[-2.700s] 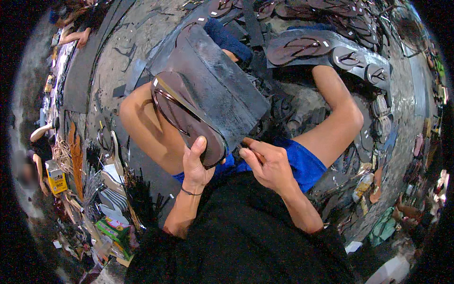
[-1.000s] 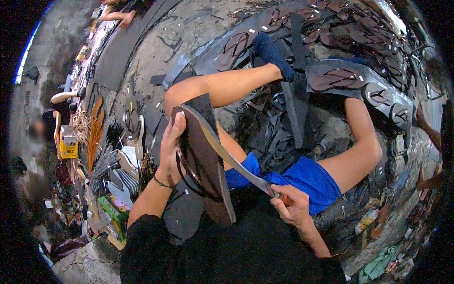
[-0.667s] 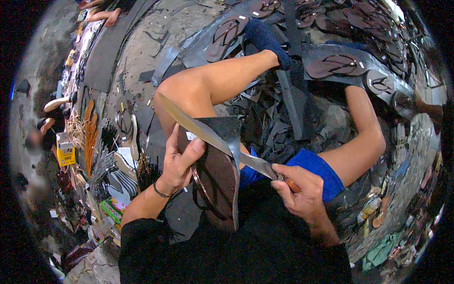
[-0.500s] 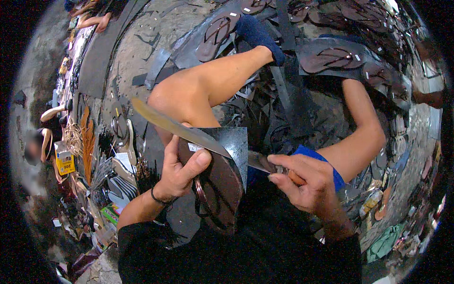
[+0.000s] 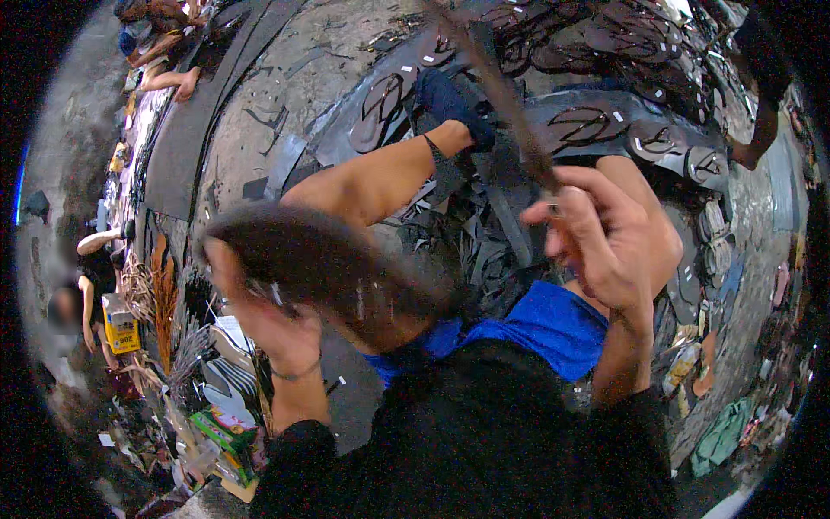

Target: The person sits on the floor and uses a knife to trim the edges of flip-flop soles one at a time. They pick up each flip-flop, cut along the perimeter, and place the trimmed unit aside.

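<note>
My left hand [image 5: 281, 333] grips a dark brown flip-flop [image 5: 346, 259] by one end, thumb on one side and fingers partly hidden behind it. Motion smears the flip-flop, and its straps are hard to make out. In my right hand [image 5: 609, 238], raised above my bent knee, a long knife [image 5: 501, 99] points up and away to the far left, its blade blurred. My fingers curl round the handle, which is mostly hidden. Knife and flip-flop are apart.
Dark rubber offcuts [image 5: 450, 229] litter the floor between my legs. Finished-looking flip-flops [image 5: 588, 125] lie in rows on grey sheets beyond my feet. At left stand a yellow box [image 5: 121, 322] and bundled stalks [image 5: 162, 285]; other people sit at far left and far right.
The knife has left the flip-flop and swung up and away with my right hand. My left hand has tilted the flip-flop leftward; the square sheet corner beside it no longer shows.
</note>
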Demonstrator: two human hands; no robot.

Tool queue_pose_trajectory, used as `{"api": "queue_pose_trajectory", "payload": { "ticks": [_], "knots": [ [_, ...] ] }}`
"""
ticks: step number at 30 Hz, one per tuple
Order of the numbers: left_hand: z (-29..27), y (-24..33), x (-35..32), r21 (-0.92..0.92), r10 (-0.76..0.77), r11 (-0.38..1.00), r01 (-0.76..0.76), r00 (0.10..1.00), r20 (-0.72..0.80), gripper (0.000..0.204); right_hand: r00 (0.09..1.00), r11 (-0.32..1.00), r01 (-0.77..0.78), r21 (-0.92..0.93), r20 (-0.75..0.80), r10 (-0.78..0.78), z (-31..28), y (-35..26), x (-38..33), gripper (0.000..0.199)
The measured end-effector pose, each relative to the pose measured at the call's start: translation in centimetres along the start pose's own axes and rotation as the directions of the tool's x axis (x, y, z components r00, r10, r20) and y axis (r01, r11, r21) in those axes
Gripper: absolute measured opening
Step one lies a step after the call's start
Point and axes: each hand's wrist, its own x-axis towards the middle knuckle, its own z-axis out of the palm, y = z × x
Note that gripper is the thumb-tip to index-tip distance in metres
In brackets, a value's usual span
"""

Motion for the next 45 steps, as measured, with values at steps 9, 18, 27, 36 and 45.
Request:
{"api": "queue_pose_trajectory", "payload": {
  "ticks": [9,18,27,36,45],
  "knots": [
    [10.4,-6.5,0.5,-0.571,-0.332,0.811,0.123,0.902,-0.277,0.027,0.929,0.978,0.044,-0.205,-0.351,-0.116,0.2,10.3,-10.0,0.023],
    [9.6,-9.2,-1.6,-0.624,-0.377,0.766,0.155,0.895,-0.24,0.016,0.971,0.861,0.016,-0.508,-0.197,-0.134,0.3,11.1,-14.9,0.023],
    [4.7,-11.5,-8.0,-0.474,-0.421,0.83,0.294,0.887,-0.189,0.034,0.996,0.904,-0.084,-0.419,-0.059,0.066,3.8,9.6,-11.5,0.023],
    [3.9,-10.3,-9.2,-0.397,-0.368,0.897,0.193,0.825,-0.43,0.041,0.998,0.942,0.048,-0.333,0.06,-0.03,8.7,10.0,-7.0,0.026],
    [3.2,-9.7,-9.4,-0.532,-0.48,0.819,0.215,0.765,-0.43,0.031,0.981,0.914,-0.023,-0.404,0.166,0.098,5.3,10.7,-11.1,0.027]
  ]
}}
